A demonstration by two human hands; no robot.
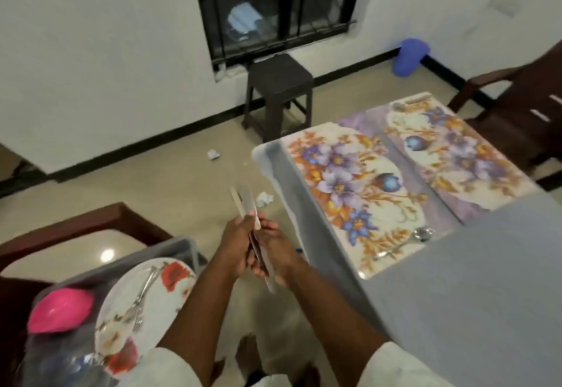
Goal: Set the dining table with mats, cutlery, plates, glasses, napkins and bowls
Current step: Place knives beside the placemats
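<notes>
My left hand (235,242) and my right hand (273,252) are together in front of me, left of the table, and both grip a bundle of knives (248,205) whose blades point up and away. Two floral mats lie on the grey table (456,280): a near mat (359,201) and a far mat (450,155). A spoon (407,242) lies on the near mat's right end. At the lower left a clear bin (179,245) holds a floral plate (164,295) with forks (141,295) on it, and a pink bowl (60,310).
A dark stool (278,94) stands under the window. Wooden chairs stand at the far right (517,106) and under the bin at the left (76,222). Crumpled paper (264,198) lies on the floor. A blue bin (409,56) sits in the corner.
</notes>
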